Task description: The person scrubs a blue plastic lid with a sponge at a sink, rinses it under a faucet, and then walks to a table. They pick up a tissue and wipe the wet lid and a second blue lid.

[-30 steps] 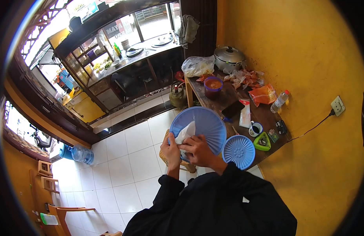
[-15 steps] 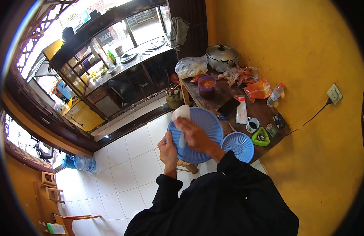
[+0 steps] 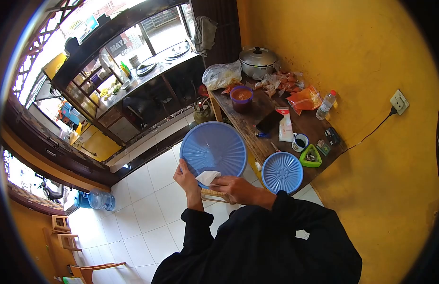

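Note:
A large round blue plastic lid [image 3: 213,146] with fluted ridges is held up in front of me, tilted. My left hand [image 3: 187,181] grips its lower left rim, the thumb on the near face. In my right hand [image 3: 239,189] is a folded white tissue [image 3: 208,178], pressed against the lid's lower edge. The fingers behind the tissue are partly hidden. A smaller fluted blue lid [image 3: 282,172] rests at the near end of the wooden table [image 3: 251,131], right of my hands.
The table also carries a lidded pot [image 3: 258,62], a tub of red sauce [image 3: 241,97], a phone [image 3: 269,121], a mug [image 3: 300,142], a green ashtray [image 3: 311,157] and a water bottle [image 3: 326,105]. Below the lid stands a woven stool [image 3: 218,195].
My right hand and the tissue have moved from the lid's upper left down to its lower edge. The lid has shifted slightly left and up in view, still in my left hand.

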Demonstrator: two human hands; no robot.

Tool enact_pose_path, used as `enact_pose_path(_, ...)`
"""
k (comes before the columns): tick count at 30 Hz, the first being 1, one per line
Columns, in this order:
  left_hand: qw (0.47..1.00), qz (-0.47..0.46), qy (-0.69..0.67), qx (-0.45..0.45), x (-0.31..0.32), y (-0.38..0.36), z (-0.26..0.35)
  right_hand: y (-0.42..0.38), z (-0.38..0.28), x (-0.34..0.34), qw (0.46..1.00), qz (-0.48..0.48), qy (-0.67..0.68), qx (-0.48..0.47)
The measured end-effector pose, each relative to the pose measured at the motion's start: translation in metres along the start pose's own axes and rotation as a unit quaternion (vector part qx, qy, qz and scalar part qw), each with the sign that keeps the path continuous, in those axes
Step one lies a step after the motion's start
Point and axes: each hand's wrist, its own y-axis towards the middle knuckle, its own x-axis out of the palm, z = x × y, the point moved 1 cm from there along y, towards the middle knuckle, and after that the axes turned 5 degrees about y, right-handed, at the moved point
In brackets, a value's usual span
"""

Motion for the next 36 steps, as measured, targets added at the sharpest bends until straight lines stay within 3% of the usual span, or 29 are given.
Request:
enact_pose_path(3, 0.999, 0.021, 0.028, 0.002, -0.006, 0.006, -0.001, -0.012, 0.011, -0.018, 0.998, 0.004, -0.061, -0.028)
enact_pose_path(11, 0.998, -0.053, 0.029, -0.013, -0.002, 0.002, 0.006, -0.019, 0.047, -0.065, 0.986, 0.06, -0.158, 0.001)
enact_pose_path(16, 0.998, -0.043, 0.044, 0.0, 0.003, 0.002, 0.005, -0.009, 0.051, -0.064, 0.97, 0.19, -0.142, 0.041)
enact_pose_path(20, 0.999, 0.003, 0.024, 0.029, 0.005, 0.004, 0.002, -0.012, 0.038, -0.045, 0.979, 0.163, -0.117, 0.039)
enact_pose_path(23, 0.996, 0.014, 0.08, 0.039, 0.007, 0.001, 0.006, -0.015, 0.032, -0.04, 0.983, 0.122, -0.133, -0.03)
enact_pose_path(27, 0.994, -0.014, 0.099, 0.052, 0.005, 0.001, 0.006, -0.017, 0.03, -0.06, 0.973, 0.152, -0.171, 0.037)
enact_pose_path(30, 0.994, -0.014, 0.08, 0.069, 0.011, -0.001, 0.004, -0.015, 0.015, -0.053, 0.96, 0.119, -0.22, 0.13)
enact_pose_path(34, 0.996, -0.006, 0.059, 0.072, 0.017, -0.009, 0.008, -0.015, 0.02, -0.041, 0.95, 0.148, -0.239, 0.133)
enact_pose_path(36, 0.997, -0.013, 0.055, 0.061, 0.017, -0.011, 0.004, -0.015, 0.028, -0.034, 0.956, 0.101, -0.224, 0.159)
